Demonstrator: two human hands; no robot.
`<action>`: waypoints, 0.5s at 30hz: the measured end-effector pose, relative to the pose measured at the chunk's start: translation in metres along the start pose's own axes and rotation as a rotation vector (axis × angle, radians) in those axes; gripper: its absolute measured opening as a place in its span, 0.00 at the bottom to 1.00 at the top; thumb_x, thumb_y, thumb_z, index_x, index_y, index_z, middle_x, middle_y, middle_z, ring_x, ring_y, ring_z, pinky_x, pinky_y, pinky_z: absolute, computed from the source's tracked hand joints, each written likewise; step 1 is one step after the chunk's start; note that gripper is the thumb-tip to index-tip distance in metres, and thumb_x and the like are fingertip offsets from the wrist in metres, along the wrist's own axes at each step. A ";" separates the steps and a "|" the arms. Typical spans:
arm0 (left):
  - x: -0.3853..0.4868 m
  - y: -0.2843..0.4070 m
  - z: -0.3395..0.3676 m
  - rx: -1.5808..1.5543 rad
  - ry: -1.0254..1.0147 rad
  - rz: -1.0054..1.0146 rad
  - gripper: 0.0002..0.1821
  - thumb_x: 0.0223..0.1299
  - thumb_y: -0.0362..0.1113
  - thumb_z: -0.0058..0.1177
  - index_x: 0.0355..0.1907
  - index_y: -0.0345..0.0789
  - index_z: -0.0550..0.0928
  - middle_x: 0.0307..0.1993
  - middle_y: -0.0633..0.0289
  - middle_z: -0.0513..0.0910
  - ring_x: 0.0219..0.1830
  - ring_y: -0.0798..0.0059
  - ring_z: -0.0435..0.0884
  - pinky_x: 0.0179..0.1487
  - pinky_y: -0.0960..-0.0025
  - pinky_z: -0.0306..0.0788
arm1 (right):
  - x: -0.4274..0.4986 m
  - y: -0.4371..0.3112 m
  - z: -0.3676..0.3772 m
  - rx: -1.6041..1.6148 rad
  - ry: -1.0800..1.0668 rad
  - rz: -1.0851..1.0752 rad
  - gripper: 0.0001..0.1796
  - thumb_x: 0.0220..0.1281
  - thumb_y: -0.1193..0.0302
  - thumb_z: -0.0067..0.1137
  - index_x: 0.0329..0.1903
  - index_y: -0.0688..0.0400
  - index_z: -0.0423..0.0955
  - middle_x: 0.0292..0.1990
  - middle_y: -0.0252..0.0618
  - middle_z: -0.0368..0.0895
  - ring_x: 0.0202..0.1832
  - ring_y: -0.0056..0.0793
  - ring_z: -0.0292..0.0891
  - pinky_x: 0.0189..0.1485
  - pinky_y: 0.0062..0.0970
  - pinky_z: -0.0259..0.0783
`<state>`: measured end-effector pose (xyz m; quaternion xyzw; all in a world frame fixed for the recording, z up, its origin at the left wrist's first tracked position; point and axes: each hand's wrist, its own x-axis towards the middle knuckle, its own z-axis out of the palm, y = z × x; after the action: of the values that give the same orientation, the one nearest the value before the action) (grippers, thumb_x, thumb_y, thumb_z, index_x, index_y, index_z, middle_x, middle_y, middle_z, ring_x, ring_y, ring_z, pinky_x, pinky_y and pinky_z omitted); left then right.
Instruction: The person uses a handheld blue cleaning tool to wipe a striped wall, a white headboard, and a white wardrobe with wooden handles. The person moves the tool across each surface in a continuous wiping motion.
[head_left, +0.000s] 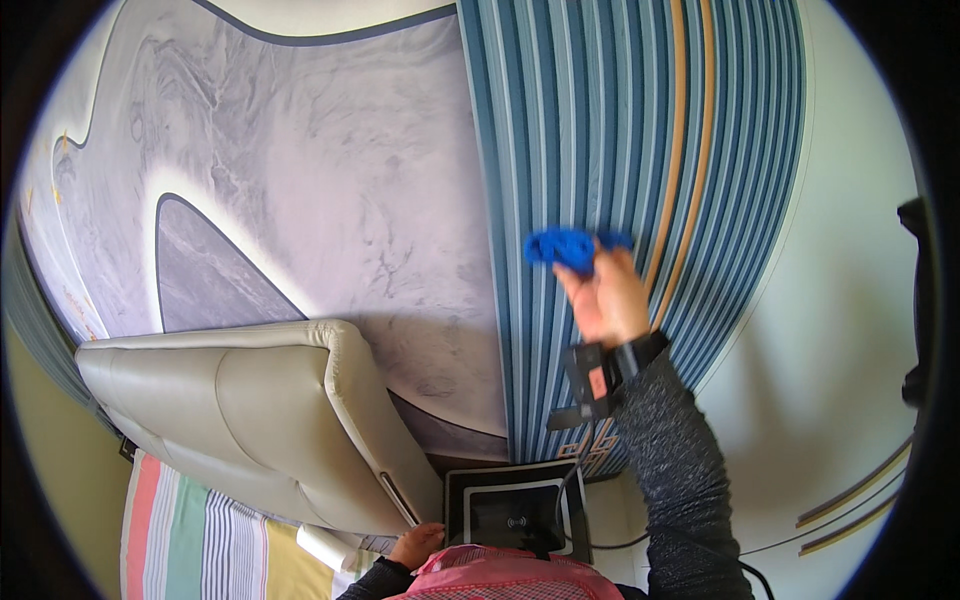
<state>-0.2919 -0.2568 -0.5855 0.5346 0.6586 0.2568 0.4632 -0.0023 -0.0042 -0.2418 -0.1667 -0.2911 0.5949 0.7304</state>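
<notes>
My right hand (611, 292) is raised in front of the blue-striped wall covering (592, 150), its fingers closed on a bunched blue cloth (564, 249). The cloth lies over the stripes, just left of two tan stripes, and looks slightly blurred. Low in the view, my left hand (417, 545) is beside the lower corner of the padded beige headboard (225, 405) and the left edge of a black-topped bedside table (491, 474). Its fingers are partly hidden, so what it touches is unclear.
A striped bedspread (184, 517) and a white roll (326, 546) lie at lower left. A black cable (607, 546) runs from the device (589, 379) at my right wrist across the table. Marble-patterned wall covering (360, 165) rises behind the headboard. A dark object (916, 300) is at far right.
</notes>
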 end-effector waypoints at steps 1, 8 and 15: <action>0.000 0.001 0.001 -0.008 -0.001 0.003 0.19 0.63 0.42 0.54 0.51 0.32 0.78 0.41 0.55 0.84 0.43 0.72 0.83 0.46 0.72 0.76 | 0.006 -0.016 0.016 -0.005 -0.117 -0.076 0.14 0.66 0.74 0.51 0.51 0.64 0.63 0.49 0.47 0.72 0.52 0.41 0.74 0.57 0.47 0.74; -0.003 -0.006 0.001 -0.029 0.027 0.021 0.19 0.63 0.42 0.54 0.51 0.32 0.79 0.39 0.55 0.85 0.42 0.72 0.84 0.46 0.72 0.76 | 0.058 -0.135 0.159 -0.836 -0.184 -1.073 0.12 0.61 0.74 0.53 0.47 0.59 0.73 0.45 0.47 0.74 0.49 0.45 0.72 0.52 0.40 0.71; -0.004 -0.019 -0.003 -0.019 0.082 0.030 0.17 0.62 0.41 0.55 0.49 0.33 0.80 0.39 0.55 0.85 0.42 0.72 0.84 0.46 0.71 0.77 | 0.064 -0.143 0.203 -1.762 0.014 -2.111 0.09 0.60 0.71 0.49 0.37 0.59 0.78 0.44 0.51 0.76 0.47 0.45 0.73 0.51 0.39 0.70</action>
<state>-0.3036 -0.2661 -0.5984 0.5291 0.6665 0.2915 0.4369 -0.0106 0.0025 0.0149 -0.2751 -0.5525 -0.6181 0.4868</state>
